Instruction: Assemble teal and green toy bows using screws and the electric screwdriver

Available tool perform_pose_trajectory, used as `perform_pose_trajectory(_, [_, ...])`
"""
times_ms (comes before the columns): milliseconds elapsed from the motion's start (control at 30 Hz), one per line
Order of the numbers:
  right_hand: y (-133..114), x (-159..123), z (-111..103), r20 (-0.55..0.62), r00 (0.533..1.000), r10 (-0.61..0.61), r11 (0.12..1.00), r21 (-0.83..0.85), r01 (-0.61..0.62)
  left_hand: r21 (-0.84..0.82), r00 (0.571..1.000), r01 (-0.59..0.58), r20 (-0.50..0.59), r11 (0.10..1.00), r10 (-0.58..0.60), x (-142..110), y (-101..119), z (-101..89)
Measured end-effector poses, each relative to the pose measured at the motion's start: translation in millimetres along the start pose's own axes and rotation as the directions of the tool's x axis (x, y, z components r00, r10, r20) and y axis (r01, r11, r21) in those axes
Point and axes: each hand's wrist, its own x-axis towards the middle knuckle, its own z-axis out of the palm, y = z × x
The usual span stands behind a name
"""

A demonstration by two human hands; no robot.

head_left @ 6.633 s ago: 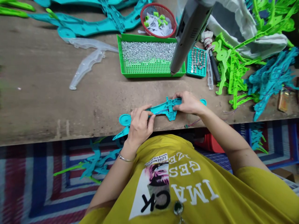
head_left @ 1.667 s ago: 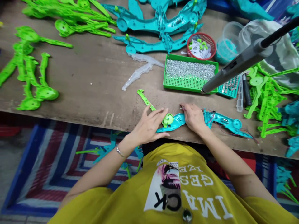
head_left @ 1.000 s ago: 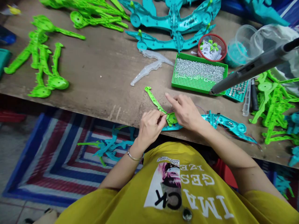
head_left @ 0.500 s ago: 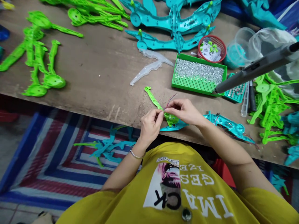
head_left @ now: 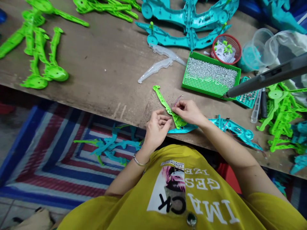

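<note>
A long green plastic arm piece [head_left: 163, 101] lies on a teal plastic frame [head_left: 230, 129] at the near edge of the wooden table [head_left: 100, 70]. My left hand [head_left: 157, 129] is curled beside the green piece's round end, fingertips pinched at it. My right hand [head_left: 189, 111] pinches thin red and blue wires [head_left: 177, 100] just above that same end. Both hands meet over the green piece.
A green tray of silver screws [head_left: 209, 75], a red basket of small parts [head_left: 225, 49], clear cups [head_left: 260, 48] and a hanging grey power screwdriver [head_left: 266, 78] stand at the right. Green parts [head_left: 38, 64] lie left, teal frames [head_left: 189, 19] at the back. Parts lie on the striped mat [head_left: 110, 148].
My right hand has drawn the wires slightly lower toward the green piece, and my left fingers have curled tighter. The view shifted a little down and left.
</note>
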Motion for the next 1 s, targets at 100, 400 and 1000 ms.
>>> perform_pose_trajectory(100, [-4.4,-1.1,1.6,-0.017,1.0,-0.01,0.996,-0.09,0.009,-0.044,1.0,0.017,-0.002,0.999,-0.017,1.7,-0.7,1.4])
perform_pose_trajectory(400, [0.4,0.0,10.9,-0.094,0.995,-0.017,0.999,0.045,0.021,-0.09,0.997,-0.026,-0.069,0.996,0.02,8.8,-3.0,1.8])
perform_pose_trajectory(1000, [-5.4,-32.2,10.1,-0.122,0.986,-0.111,0.993,0.018,0.114,-0.36,0.993,0.089,-0.042,0.929,-0.111,18.7,4.4,13.1])
